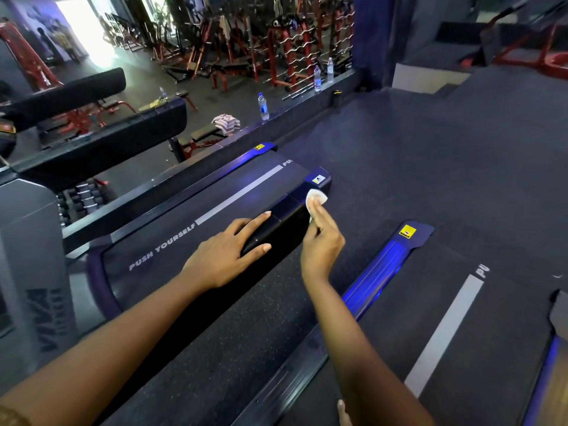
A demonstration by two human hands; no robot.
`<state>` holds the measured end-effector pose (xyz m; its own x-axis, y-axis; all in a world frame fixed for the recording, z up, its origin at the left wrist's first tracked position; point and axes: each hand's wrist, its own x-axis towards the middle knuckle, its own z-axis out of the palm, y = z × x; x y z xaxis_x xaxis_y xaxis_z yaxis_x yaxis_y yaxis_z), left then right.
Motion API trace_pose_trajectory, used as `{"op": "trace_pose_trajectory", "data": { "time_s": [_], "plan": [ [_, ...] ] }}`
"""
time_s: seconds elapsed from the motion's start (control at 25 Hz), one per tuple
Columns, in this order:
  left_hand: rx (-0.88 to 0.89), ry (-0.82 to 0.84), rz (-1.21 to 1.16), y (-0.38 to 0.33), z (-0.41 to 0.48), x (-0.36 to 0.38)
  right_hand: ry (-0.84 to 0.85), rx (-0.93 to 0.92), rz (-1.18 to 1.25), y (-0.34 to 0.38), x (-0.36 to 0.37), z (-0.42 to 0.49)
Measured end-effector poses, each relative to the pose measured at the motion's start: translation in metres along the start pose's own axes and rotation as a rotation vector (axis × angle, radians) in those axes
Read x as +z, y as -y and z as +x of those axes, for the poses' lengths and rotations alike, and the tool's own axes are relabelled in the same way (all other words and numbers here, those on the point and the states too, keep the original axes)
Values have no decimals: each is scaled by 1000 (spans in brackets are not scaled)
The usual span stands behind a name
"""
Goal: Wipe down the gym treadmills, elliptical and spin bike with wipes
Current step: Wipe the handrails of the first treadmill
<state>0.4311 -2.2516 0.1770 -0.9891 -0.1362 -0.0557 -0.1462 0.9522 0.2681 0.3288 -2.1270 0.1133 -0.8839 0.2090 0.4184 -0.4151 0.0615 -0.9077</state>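
Observation:
A dark treadmill [215, 216] with a grey stripe and the words "PUSH YOURSELF" on its belt lies below me. My left hand [226, 252] rests flat on its glossy right side rail [285, 219], fingers straight. My right hand [321, 241] holds a small white wipe [316, 198] under its fingers and presses it against the outer side of that rail near the rear end cap. A second treadmill [461, 318] with a blue-lit side rail lies to the right.
Speckled rubber floor [252, 327] runs between the two treadmills and beyond them. A low ledge [301, 109] behind carries water bottles [263, 106] and a folded towel [226, 123]. The treadmill's grey upright [33, 256] stands at left. Red weight racks fill the background.

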Motion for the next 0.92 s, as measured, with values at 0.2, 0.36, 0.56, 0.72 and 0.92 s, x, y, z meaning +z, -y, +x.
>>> {"op": "trace_pose_trajectory", "data": {
  "time_s": [0.2, 0.36, 0.56, 0.72, 0.92],
  "plan": [
    [-5, -5, -28, 1, 0, 2, 211, -79, 28, 4, -15, -79],
    [11, -2, -79, 4, -1, 2, 325, -104, 54, 0, -35, -91],
    [33, 23, -11, 19, -29, -4, 117, 23, 57, -15, -30, -11],
    [31, -34, 172, 27, -68, -1, 174, -1, 29, -18, -18, -17],
    [18, -67, 159, 33, -78, 1, 295, 110, 46, -32, -26, -81]
  ]
}}
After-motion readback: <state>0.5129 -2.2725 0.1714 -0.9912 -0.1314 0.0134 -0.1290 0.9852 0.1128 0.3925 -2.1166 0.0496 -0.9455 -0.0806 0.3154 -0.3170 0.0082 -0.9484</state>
